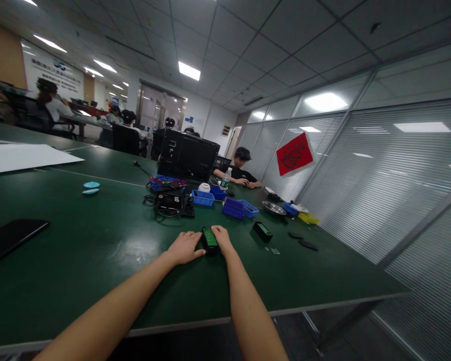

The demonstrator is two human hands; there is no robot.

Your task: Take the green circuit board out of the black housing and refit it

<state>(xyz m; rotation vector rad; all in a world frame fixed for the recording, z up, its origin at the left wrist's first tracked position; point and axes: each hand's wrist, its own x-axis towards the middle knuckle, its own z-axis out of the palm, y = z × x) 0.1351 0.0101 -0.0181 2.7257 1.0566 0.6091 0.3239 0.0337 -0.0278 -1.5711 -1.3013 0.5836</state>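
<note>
A small black device with a green face (209, 239) lies on the green table (97, 250), held between both my hands. My left hand (185, 246) rests on the table at its left side, fingers curled against it. My right hand (221, 239) grips its right side, fingers wrapped over the far end. A second, similar black device (262, 231) lies a short way to the right, apart from my hands.
Blue bins (240, 207), a yellow bin (308, 218), a metal dish (273, 208), tangled cables and black electronics (170, 200) sit beyond my hands. A large black case (188, 153) stands behind. A dark tablet (7, 238) lies left. A person sits at the far end.
</note>
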